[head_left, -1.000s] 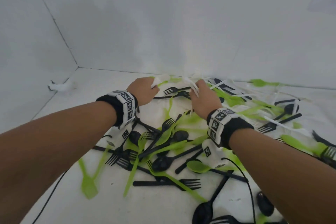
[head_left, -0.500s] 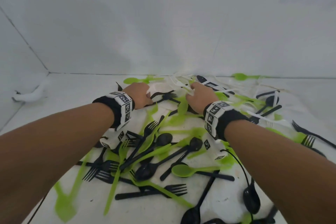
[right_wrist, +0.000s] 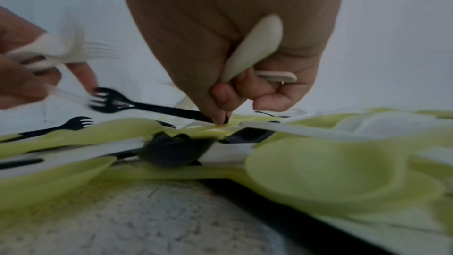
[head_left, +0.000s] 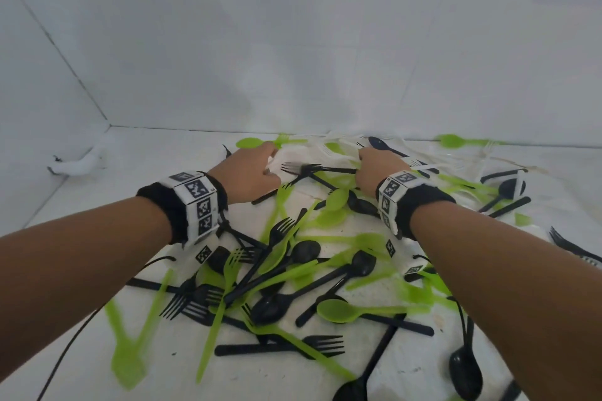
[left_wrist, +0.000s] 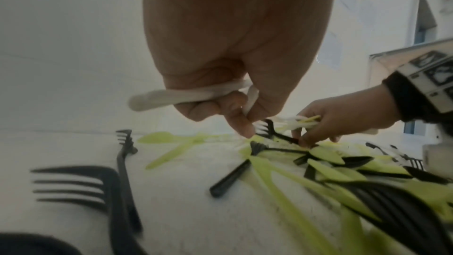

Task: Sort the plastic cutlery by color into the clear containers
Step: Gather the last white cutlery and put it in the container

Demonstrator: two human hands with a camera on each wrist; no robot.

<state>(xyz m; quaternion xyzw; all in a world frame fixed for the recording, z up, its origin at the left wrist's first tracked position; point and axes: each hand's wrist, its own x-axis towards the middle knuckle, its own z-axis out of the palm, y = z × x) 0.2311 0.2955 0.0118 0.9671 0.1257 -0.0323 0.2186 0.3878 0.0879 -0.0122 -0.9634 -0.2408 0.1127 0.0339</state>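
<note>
My left hand has its fingers clenched round white cutlery, index tip just beside a black fork. My right hand grips a white spoon, fingers pinching at that fork's handle. Green and black cutlery litters the tabletop below both.

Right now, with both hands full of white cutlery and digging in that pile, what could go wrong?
1. The right hand already grips a white spoon while its fingertips press at a black fork; it might lift the wrong colour along.
2. The left hand holds white cutlery loosely bunched, so a piece could slip.
3. No clear container shows in any view, so the carry may be awkward.
</note>
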